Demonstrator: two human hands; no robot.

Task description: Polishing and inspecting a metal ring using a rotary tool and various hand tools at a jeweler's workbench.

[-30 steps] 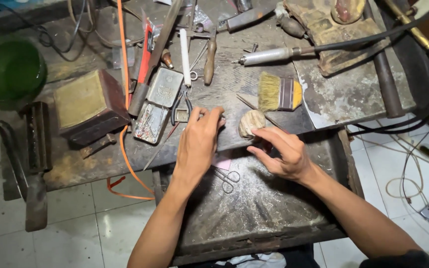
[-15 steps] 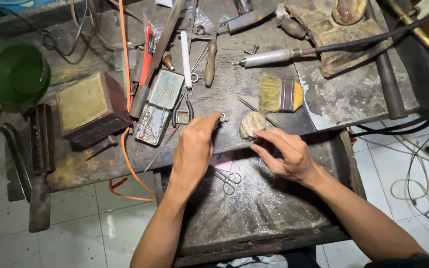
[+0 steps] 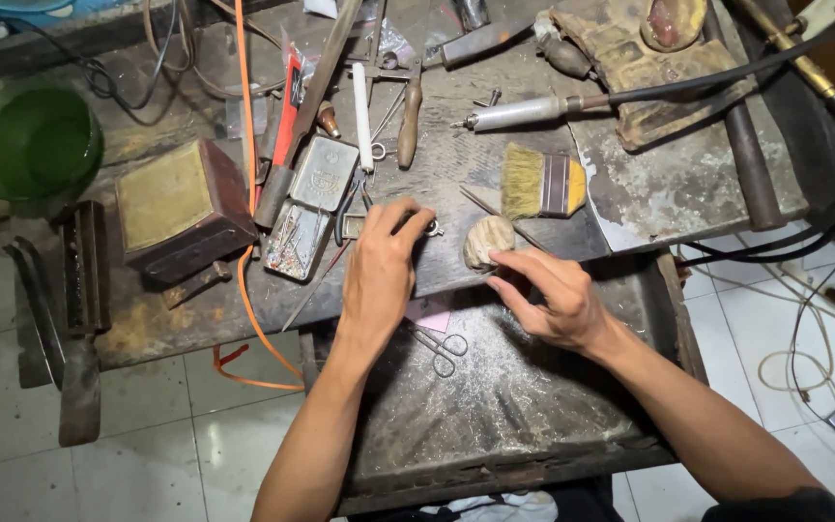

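Since half a second ago your left hand [image 3: 379,275] has barely shifted, its fingertips holding at the same spot on the bench, while your right hand [image 3: 545,295] has kept its reach toward the tan lump [image 3: 487,239] and the tools around them have stayed where they lay. The workbench [image 3: 688,184] is dark, scarred and dusty, and below it a worn metal tray [image 3: 495,416] juts out over a pale tiled floor [image 3: 147,454]. At 12 o'clock from the lump lies a flat paintbrush [image 3: 541,184]; at 10 o'clock from your left hand sits an open tin [image 3: 309,203], and further toward 9 o'clock a brown box [image 3: 181,208]. Small scissors [image 3: 442,348] lie in the tray, at 5 o'clock from your left hand. Your left hand lies palm down, fingers close together, thumb and forefinger pinching a small metal piece [image 3: 431,229] at the bench edge. Your right hand arches over the tray, fingers slightly spread, its fingertips touching the lump, which rests on the bench edge at 3 o'clock from the small piece.
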